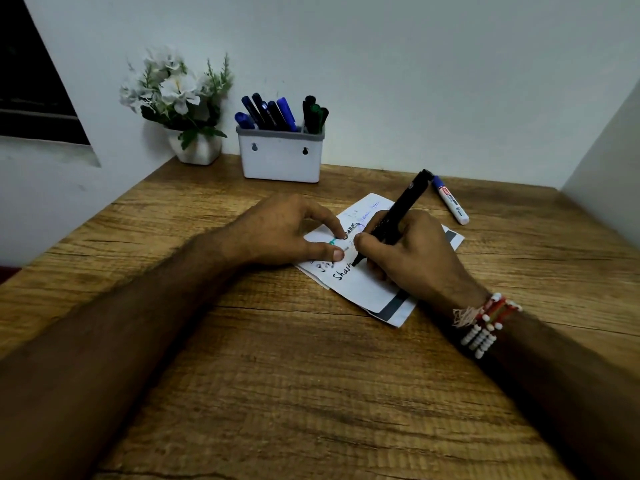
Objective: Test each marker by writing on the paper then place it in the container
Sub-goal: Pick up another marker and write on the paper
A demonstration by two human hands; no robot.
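Note:
A white sheet of paper [367, 289] with several handwritten words in black, blue and green lies on the wooden desk [277, 375]. My right hand [412, 251] grips a black marker [401, 209], tip down on the paper beside black lettering. My left hand [287, 230] presses the paper's left part with forefinger and thumb tips. A white marker with a blue cap [450, 200] lies on the desk just beyond the paper. The white container [281, 157] at the back holds several blue, black and green markers.
A white pot of artificial white flowers [180, 105] stands left of the container against the wall. A white wall panel [602, 161] closes the desk's right side. The desk's left edge runs diagonally, with a dark window [31, 81] beyond it.

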